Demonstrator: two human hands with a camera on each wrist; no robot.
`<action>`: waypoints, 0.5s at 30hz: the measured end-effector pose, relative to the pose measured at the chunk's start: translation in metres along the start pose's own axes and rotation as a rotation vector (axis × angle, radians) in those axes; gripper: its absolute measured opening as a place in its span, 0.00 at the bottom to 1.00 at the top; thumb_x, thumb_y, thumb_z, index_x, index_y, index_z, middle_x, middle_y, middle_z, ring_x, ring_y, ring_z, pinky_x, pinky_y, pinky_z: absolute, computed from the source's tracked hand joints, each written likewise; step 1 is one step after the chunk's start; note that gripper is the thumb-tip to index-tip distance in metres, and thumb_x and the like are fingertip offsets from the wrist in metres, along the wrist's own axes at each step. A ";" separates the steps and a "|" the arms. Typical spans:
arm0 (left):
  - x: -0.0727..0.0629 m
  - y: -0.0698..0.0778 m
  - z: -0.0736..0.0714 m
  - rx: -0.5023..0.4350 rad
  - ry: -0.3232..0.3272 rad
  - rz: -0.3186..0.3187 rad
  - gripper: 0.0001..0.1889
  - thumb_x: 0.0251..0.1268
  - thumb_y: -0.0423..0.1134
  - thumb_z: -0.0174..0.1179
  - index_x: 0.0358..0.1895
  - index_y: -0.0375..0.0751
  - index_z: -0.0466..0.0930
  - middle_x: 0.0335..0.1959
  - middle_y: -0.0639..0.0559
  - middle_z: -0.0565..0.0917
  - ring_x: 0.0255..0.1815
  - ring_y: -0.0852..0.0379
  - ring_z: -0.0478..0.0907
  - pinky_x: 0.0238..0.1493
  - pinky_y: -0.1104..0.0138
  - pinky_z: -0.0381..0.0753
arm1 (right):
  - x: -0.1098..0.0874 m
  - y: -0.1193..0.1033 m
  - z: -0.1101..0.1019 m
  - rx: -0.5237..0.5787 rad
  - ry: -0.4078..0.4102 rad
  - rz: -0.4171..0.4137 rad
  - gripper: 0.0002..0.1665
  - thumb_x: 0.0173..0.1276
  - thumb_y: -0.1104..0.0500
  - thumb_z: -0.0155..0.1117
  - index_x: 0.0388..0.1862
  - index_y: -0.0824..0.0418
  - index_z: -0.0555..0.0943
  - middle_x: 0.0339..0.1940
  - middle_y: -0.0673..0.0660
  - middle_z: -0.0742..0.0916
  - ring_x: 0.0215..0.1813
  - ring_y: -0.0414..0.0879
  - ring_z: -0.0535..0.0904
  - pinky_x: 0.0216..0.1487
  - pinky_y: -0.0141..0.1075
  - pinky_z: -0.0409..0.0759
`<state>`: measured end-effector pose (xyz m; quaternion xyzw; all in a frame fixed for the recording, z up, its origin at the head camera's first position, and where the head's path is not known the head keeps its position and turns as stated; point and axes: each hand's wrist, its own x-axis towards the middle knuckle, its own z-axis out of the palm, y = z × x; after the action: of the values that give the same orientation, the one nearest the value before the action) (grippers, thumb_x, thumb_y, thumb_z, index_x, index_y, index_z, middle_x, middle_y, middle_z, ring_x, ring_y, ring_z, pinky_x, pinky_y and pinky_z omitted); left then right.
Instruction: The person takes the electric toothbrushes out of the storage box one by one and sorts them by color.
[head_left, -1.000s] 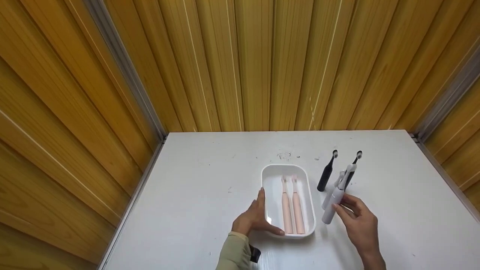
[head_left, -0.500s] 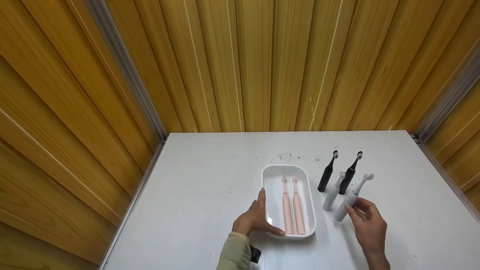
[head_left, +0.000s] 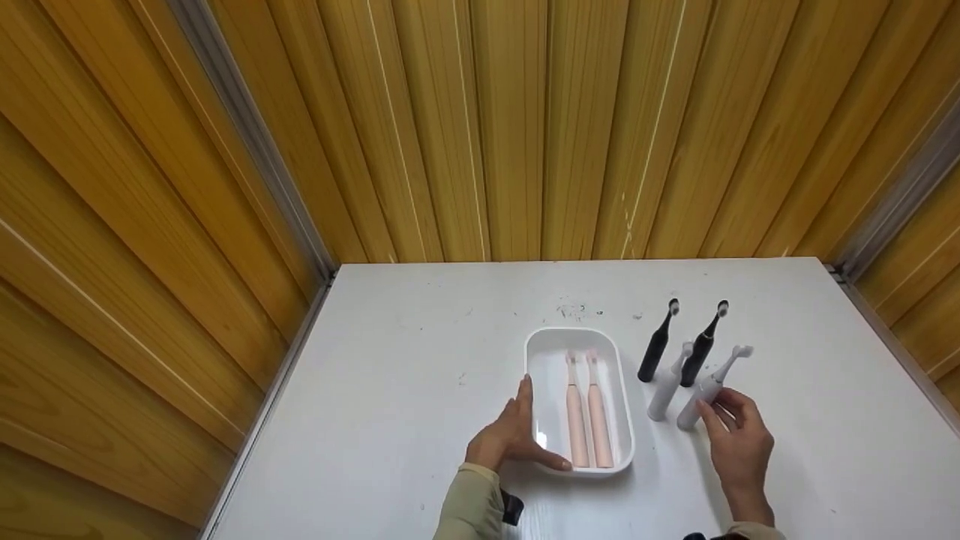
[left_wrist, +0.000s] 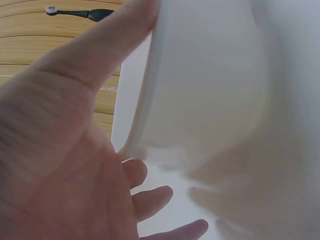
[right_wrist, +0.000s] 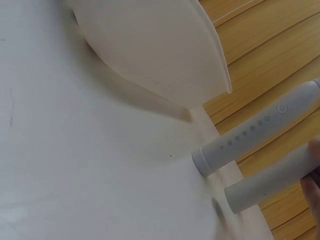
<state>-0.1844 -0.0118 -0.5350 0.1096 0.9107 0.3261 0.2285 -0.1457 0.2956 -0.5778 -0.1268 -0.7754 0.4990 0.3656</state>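
Observation:
In the head view my right hand [head_left: 739, 446] pinches a white electric toothbrush [head_left: 700, 399] by its handle, upright with its head leaning right. Its base is close over the tabletop, with a shadow under it in the right wrist view. Just left of it stands a second white electric toothbrush [right_wrist: 250, 131], with a button and a row of dots. My left hand [head_left: 506, 441] rests against the near left corner of a white tray [head_left: 547, 375], fingers along the side and thumb along the front rim. Two pink electric toothbrushes [head_left: 577, 431] lie side by side in the tray.
Two black electric toothbrushes [head_left: 655, 351] stand upright behind the white ones, right of the tray. Everything is on a white table [head_left: 390, 405] with dark scuffs near its back. Wood-look panels [head_left: 465, 135] wall the back and sides.
My right hand has carried the white toothbrush rightward, away from the tray, then slightly farther back, beside the other white one. The left hand and tray have stayed put.

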 end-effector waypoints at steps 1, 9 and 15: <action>0.000 0.000 0.000 -0.003 0.002 -0.002 0.76 0.29 0.58 0.80 0.77 0.42 0.30 0.77 0.37 0.49 0.77 0.40 0.48 0.72 0.51 0.60 | 0.000 0.001 0.001 0.004 0.001 0.002 0.22 0.54 0.76 0.69 0.49 0.74 0.76 0.45 0.57 0.83 0.47 0.23 0.77 0.48 0.20 0.78; 0.000 0.000 0.001 -0.051 0.014 -0.005 0.76 0.27 0.56 0.81 0.77 0.42 0.30 0.76 0.35 0.52 0.76 0.39 0.51 0.72 0.50 0.61 | 0.002 0.005 0.007 0.008 -0.003 0.029 0.21 0.55 0.74 0.69 0.50 0.73 0.77 0.44 0.52 0.83 0.50 0.35 0.82 0.49 0.21 0.78; 0.001 0.000 0.001 -0.045 0.007 -0.007 0.76 0.28 0.56 0.81 0.77 0.43 0.30 0.76 0.35 0.52 0.77 0.40 0.50 0.72 0.50 0.61 | 0.002 0.008 0.011 -0.007 0.001 0.049 0.22 0.55 0.73 0.69 0.50 0.72 0.77 0.44 0.51 0.82 0.50 0.37 0.82 0.49 0.21 0.78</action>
<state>-0.1848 -0.0110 -0.5366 0.1000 0.9043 0.3463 0.2287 -0.1566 0.2928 -0.5865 -0.1476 -0.7737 0.5049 0.3532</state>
